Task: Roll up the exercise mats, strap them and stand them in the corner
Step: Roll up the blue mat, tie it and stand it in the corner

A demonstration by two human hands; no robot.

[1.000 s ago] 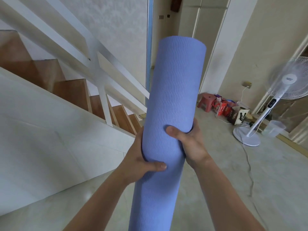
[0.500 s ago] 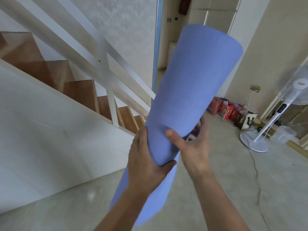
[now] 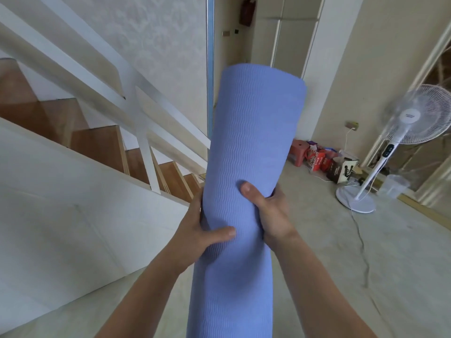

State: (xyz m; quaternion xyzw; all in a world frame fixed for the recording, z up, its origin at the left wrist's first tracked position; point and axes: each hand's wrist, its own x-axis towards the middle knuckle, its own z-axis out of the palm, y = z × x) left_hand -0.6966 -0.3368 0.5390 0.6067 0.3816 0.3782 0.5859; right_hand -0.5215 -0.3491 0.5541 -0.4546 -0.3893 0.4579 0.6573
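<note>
1. The blue, wavy-textured foam exercise mat (image 3: 246, 147) is rolled into a tube. I see no strap on it, so strapping and standing it in a corner look to be left.
2. It stands nearly upright beside the stairs.
3. The left hand (image 3: 195, 230) and right hand (image 3: 271, 211) grip its middle from either side, fingers curled behind it.
</note>
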